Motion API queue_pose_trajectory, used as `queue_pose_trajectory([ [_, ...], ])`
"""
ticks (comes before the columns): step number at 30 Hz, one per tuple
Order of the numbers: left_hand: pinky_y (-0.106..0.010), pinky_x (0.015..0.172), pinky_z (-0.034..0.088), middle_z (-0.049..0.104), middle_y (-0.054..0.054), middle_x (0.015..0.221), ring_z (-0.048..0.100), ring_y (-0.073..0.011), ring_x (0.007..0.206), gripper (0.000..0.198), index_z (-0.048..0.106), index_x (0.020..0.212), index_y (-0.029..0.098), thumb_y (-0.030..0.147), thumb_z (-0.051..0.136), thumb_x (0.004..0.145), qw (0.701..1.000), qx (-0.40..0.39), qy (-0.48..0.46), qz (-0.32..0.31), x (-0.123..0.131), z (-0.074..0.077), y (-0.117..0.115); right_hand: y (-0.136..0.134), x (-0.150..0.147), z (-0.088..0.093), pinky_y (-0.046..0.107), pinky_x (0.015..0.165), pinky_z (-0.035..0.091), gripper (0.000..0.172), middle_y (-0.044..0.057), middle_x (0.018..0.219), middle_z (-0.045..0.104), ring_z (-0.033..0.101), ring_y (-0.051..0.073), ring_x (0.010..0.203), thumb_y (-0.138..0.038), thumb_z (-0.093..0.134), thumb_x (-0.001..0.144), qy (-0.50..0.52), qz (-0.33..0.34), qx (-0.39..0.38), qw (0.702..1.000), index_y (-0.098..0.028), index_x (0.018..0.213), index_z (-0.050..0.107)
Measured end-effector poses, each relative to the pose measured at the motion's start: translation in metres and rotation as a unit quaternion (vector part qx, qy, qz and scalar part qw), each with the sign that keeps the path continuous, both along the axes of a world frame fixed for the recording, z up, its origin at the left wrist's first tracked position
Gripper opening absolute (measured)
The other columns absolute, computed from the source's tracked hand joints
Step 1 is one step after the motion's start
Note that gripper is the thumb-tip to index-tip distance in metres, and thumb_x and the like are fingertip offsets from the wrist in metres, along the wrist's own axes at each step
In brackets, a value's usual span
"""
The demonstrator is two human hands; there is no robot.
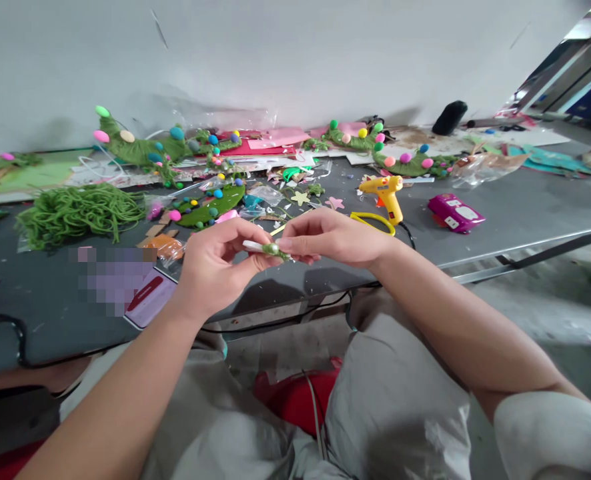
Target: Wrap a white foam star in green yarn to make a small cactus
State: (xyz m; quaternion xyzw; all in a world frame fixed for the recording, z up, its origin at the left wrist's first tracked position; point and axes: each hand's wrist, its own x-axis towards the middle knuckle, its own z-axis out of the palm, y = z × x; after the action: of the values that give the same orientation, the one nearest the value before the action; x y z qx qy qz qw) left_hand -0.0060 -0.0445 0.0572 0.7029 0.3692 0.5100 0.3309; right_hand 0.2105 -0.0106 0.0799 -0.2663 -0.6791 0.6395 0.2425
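My left hand pinches a short white stick over the front edge of the grey table. A bit of green cord is wound on the stick's right end. My right hand meets it from the right, fingers closed on that green cord. Both hands hover just above the table edge, over my lap.
A yellow glue gun with a black cable and a yellow loop lie behind my right hand. A heap of green cord sits at left. Green shapes with coloured pom-poms line the back. A magenta box lies right.
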Motion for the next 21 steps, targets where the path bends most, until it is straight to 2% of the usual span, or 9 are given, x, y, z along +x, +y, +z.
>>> queue_pose_trajectory([
  [4,-0.025,0.068,0.062,0.075,0.0,0.079,0.072,-0.0141,0.07,0.019,0.07,0.08,0.021,0.014,0.085,0.071,1.0,0.002,-0.003,0.0,0.0003,0.0008,-0.0005,0.0006,-0.0014,-0.003,0.018,0.053,0.034,0.028,-0.005,0.064,0.052,0.045,0.006,0.06,-0.035,0.078,0.086,0.019,0.006,-0.033,0.999,-0.011,0.079,0.067],
  [11,-0.029,0.066,0.062,0.074,-0.001,0.078,0.07,-0.0156,0.07,0.021,0.07,0.077,0.022,0.029,0.089,0.071,1.0,-0.007,-0.001,0.012,0.0011,0.0004,-0.0016,0.0007,-0.0037,-0.0055,0.017,0.052,0.033,0.032,-0.005,0.064,0.051,0.044,0.005,0.059,-0.037,0.08,0.085,0.038,0.018,-0.057,0.997,-0.012,0.076,0.063],
  [21,-0.029,0.067,0.063,0.074,-0.001,0.08,0.071,-0.016,0.072,0.02,0.071,0.077,0.022,0.026,0.089,0.071,1.0,-0.003,-0.002,0.014,0.0009,0.0015,-0.0025,-0.0029,-0.0049,-0.003,0.018,0.052,0.032,0.031,-0.005,0.065,0.049,0.042,0.005,0.059,-0.036,0.078,0.088,0.039,0.014,-0.053,0.998,-0.01,0.078,0.063],
])
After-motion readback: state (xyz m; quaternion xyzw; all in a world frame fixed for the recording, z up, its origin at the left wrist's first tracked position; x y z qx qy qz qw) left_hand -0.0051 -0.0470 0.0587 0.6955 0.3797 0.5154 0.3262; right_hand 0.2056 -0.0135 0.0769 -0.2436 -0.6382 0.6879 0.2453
